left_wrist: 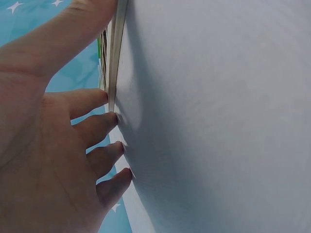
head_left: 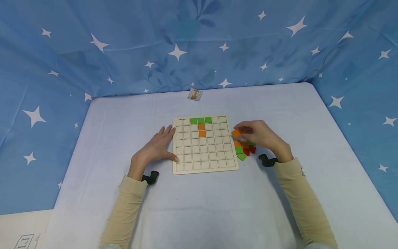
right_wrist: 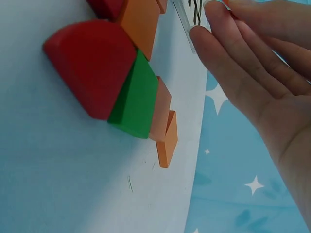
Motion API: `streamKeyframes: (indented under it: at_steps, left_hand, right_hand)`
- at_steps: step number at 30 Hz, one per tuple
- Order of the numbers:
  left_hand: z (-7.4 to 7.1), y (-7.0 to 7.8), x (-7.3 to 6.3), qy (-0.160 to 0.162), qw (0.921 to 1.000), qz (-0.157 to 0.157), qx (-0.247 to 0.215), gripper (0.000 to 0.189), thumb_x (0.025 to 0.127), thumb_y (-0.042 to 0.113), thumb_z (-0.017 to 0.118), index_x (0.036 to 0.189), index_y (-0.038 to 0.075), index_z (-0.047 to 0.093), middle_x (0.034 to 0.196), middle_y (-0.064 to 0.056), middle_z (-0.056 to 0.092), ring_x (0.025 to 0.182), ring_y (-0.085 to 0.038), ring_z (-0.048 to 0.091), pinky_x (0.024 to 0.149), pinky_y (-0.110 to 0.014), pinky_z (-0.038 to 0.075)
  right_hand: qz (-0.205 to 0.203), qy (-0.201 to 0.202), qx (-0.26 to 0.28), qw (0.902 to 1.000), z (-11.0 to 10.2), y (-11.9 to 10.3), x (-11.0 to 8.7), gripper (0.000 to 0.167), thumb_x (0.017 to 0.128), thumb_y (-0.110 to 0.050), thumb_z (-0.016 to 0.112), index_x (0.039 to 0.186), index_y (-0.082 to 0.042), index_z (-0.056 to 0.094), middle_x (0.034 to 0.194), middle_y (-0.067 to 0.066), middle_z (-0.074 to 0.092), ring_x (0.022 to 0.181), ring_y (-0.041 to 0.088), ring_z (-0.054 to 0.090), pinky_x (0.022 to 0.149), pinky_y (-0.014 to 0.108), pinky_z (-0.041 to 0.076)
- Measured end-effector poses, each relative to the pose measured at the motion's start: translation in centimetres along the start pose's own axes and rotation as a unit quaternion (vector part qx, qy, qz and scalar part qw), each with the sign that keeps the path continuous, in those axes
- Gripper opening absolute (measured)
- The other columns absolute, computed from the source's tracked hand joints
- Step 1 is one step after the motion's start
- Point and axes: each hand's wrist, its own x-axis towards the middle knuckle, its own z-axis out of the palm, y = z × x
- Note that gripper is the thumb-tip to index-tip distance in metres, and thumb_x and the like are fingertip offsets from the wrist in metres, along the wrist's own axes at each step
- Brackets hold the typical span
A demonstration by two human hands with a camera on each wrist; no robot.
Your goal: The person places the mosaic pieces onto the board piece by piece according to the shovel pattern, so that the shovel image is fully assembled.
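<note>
A pale wooden grid board (head_left: 203,148) lies flat on the table. Three green square tiles (head_left: 201,120) sit in its top row, with two orange square tiles (head_left: 202,133) in a column below the middle one. My left hand (head_left: 157,147) rests at the board's left edge, fingers spread and thumb over the rim; the left wrist view shows the fingertips along that edge. Between thumb and fingers my right hand (head_left: 259,133) pinches an orange tile (head_left: 236,133) by the board's right edge. Just below it lies a pile of green, orange and red pieces (head_left: 245,148).
A small pattern card (head_left: 195,94) lies at the table's far side. In the right wrist view, a red piece with a rounded side (right_wrist: 90,68) leans near a green one (right_wrist: 136,104). A blue curtain with stars (head_left: 199,45) surrounds the white table (head_left: 199,211).
</note>
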Motion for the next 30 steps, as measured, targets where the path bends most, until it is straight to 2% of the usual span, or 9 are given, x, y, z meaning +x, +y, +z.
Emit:
streamKeyframes:
  at_steps: [7, 16, 22, 30]
  left_hand:
    - [0.0, 0.1, 0.0, 0.000, 1.0000, -0.003, -0.003, 0.126, 0.077, 0.041, 0.090, 0.166, 0.006, 0.009, 0.174, -0.015, 0.000, 0.160, -0.038, -0.007, 0.130, -0.057, 0.004]
    - [-0.1, 0.1, 0.0, 0.000, 1.0000, -0.001, 0.001, 0.125, 0.077, 0.041, 0.090, 0.166, 0.006, 0.009, 0.174, -0.015, 0.000, 0.160, -0.038, -0.006, 0.130, -0.057, 0.004]
    - [0.0, 0.2, 0.1, 0.000, 1.0000, -0.005, 0.003, 0.125, 0.077, 0.041, 0.090, 0.166, 0.006, 0.009, 0.174, -0.015, 0.000, 0.160, -0.037, -0.006, 0.130, -0.057, 0.005]
    - [-0.1, 0.4, 0.0, 0.000, 0.9999, -0.010, 0.004, 0.125, 0.076, 0.039, 0.091, 0.166, 0.004, 0.010, 0.174, -0.016, 0.000, 0.160, -0.039, -0.006, 0.130, -0.057, 0.004]
  right_hand:
    - [0.009, -0.001, 0.014, 0.9999, 0.2, -0.4, 0.1, 0.028, 0.094, -0.004, 0.072, 0.122, -0.002, 0.072, 0.110, 0.013, 0.075, 0.097, 0.026, 0.071, 0.091, 0.047, 0.061]
    - [0.005, 0.005, 0.021, 0.9997, 0.6, -0.6, 0.2, 0.028, 0.094, -0.009, 0.072, 0.121, -0.003, 0.073, 0.116, 0.013, 0.073, 0.103, 0.027, 0.067, 0.101, 0.055, 0.054]
    - [-0.009, 0.009, 0.022, 0.9997, 0.9, -0.8, 0.2, 0.026, 0.093, -0.008, 0.073, 0.118, -0.003, 0.073, 0.115, 0.012, 0.074, 0.102, 0.026, 0.067, 0.097, 0.051, 0.057]
    - [-0.012, 0.008, 0.036, 0.9992, 1.3, -1.1, 0.4, 0.024, 0.093, -0.009, 0.075, 0.116, -0.005, 0.074, 0.113, 0.011, 0.074, 0.102, 0.027, 0.068, 0.097, 0.051, 0.056]
